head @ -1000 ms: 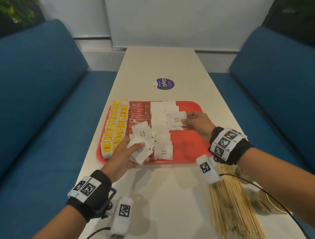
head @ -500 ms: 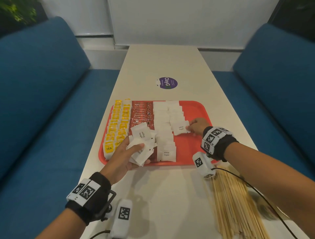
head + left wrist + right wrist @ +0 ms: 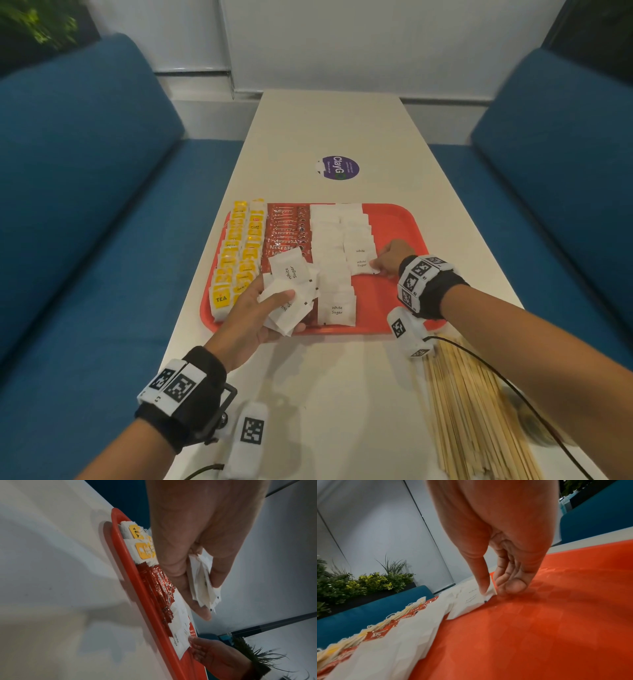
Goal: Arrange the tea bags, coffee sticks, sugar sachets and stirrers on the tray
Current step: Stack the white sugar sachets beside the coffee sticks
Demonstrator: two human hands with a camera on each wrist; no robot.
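One sugar sachet [image 3: 361, 264] lies pinched in the right hand's grip [image 3: 390, 260].

You are working at a long off-white table [image 3: 329, 116] that is running away from you between two blue benches. A red tray [image 3: 400, 219] is lying directly on it near your end, set crosswise and reaching almost to both long edges. Beyond the tray, well apart from it, a round purple sticker [image 3: 340, 168] is sitting flat on the tabletop. Just beside the tray's near right corner, a loose bundle of wooden stirrers [image 3: 479, 411] is resting on the table, pointing roughly along its length.
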